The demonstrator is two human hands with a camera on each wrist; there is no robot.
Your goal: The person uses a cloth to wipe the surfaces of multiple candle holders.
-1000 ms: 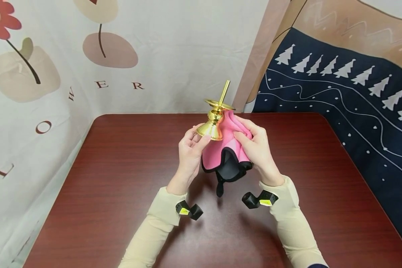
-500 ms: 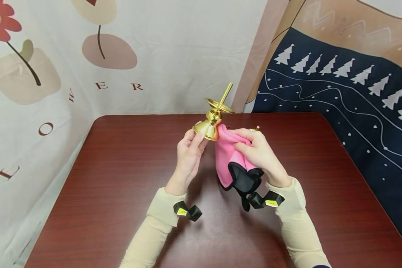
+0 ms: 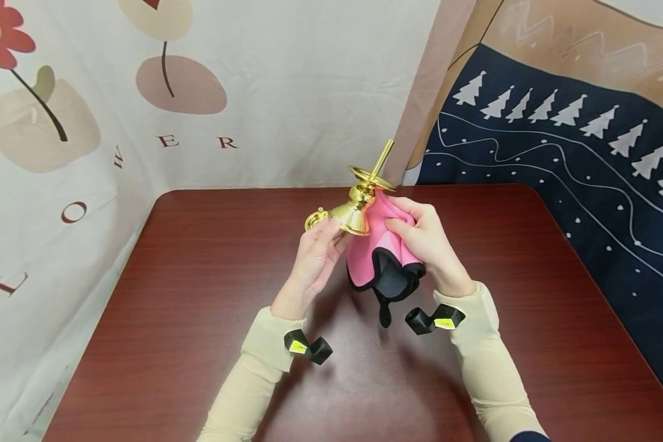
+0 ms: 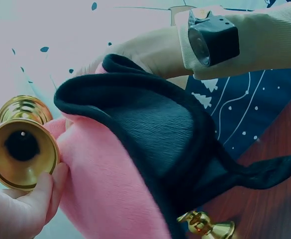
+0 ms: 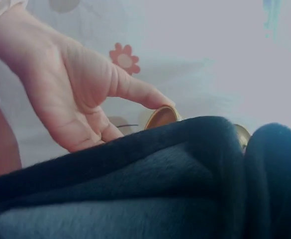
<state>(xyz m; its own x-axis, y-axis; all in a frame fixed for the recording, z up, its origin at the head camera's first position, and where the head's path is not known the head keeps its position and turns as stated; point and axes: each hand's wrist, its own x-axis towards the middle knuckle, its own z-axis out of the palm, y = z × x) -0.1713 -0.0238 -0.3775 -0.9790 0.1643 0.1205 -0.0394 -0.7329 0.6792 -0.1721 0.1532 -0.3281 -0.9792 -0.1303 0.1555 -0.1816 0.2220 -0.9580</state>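
Observation:
Left of centre, my left hand (image 3: pixel 316 255) pinches the flared base of a shiny gold candlestick (image 3: pixel 352 215), tilted and held above the table. Its upper end has a round dish and a thin rod. In the left wrist view the candlestick's hollow underside (image 4: pixel 23 154) faces the camera. My right hand (image 3: pixel 428 239) grips a pink cloth (image 3: pixel 361 261) with black edging, a dark grey reverse and a hanging loop. The cloth's upper end touches the stem just under the dish. A gold ring-shaped part with a small knob (image 3: pixel 316 218) shows beside my left fingers; whether it belongs to the candlestick, I cannot tell.
The dark red-brown table (image 3: pixel 199 288) lies under both hands. Another gold piece (image 4: pixel 210 226) shows partly behind the cloth in the left wrist view. A white printed curtain (image 3: pixel 287 92) hangs behind, and a navy cloth with white trees (image 3: pixel 558 166) at the right.
My right hand first drew the cloth down and right, off the candlestick, then brought it back up against the stem. The candlestick shifted slightly right and leans more.

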